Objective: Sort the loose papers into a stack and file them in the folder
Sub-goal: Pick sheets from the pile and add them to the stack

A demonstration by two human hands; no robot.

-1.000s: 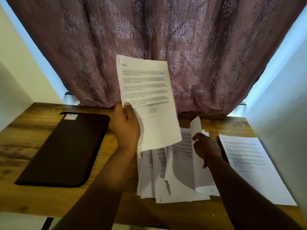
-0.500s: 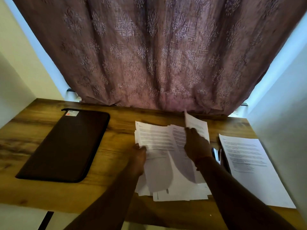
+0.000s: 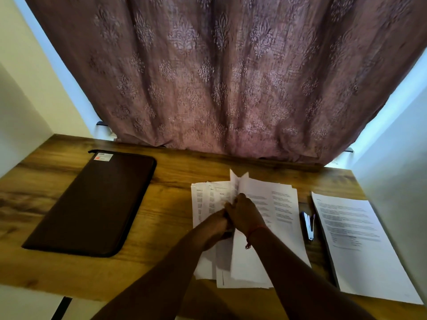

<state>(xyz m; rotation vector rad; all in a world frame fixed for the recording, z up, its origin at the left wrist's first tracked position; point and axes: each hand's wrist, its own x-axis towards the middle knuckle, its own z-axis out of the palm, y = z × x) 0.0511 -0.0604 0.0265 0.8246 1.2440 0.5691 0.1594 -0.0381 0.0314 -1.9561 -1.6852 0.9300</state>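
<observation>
1. Centrally, the loose papers [image 3: 280, 204] lie on the wooden desk [image 3: 168, 204] in an uneven, fanned pile, with several sheets lifted and standing on edge near the far end.
2. Right hand [image 3: 246, 214]: placed on the pile, fingers bent among the lifted sheets; whether it pinches a sheet cannot be told. A red thread circles the wrist.
3. Left hand [image 3: 218, 224]: touching the right hand, largely hidden under it; its grip cannot be told.
4. Folder [image 3: 92, 202]: dark, closed, flat on the desk, well apart to the left of the pile.
5. Stapler [image 3: 308, 225]: lies just right of the pile.
6. Separate stack of sheets [image 3: 360, 245]: lies flat by the desk's right edge.
7. Patterned curtain [image 3: 219, 77]: hangs behind the desk.
</observation>
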